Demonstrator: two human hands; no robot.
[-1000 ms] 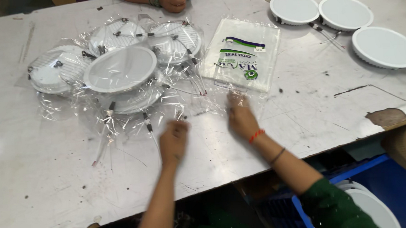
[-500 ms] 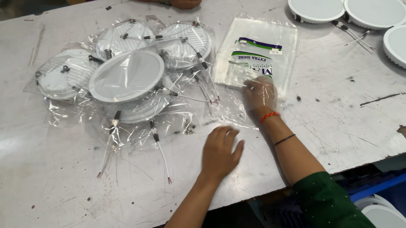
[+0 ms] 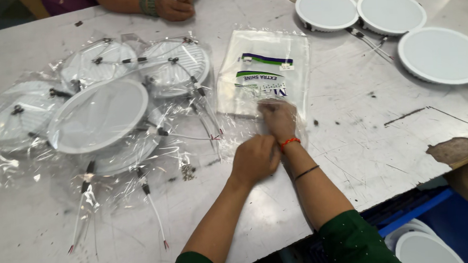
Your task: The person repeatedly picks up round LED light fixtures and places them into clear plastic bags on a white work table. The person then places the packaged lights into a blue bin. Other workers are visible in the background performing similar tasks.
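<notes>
A stack of clear plastic bags (image 3: pixel 263 67) with printed labels lies flat on the worn white table (image 3: pixel 382 156). My right hand (image 3: pixel 278 119) rests on the stack's near edge, fingers bent, with a clear layer of plastic lying over it. My left hand (image 3: pixel 253 157) is curled just behind it, pinching the bag's near edge. To the left lies a pile of round white lamps in clear bags (image 3: pixel 173 66) with thin wires trailing out, and one round lamp (image 3: pixel 99 113) face up on top.
Three bare round white lamps (image 3: pixel 326 9) (image 3: pixel 392 11) (image 3: pixel 441 54) sit at the far right. Another person's hands (image 3: pixel 173 5) rest at the far edge. A blue crate (image 3: pixel 459 221) holding a white lamp (image 3: pixel 423 249) stands below the table's near right edge.
My left hand has moved right, from the bare table to the bag's near edge beside my right hand, and closed. My right hand stayed on the bags, fingers now bent.
</notes>
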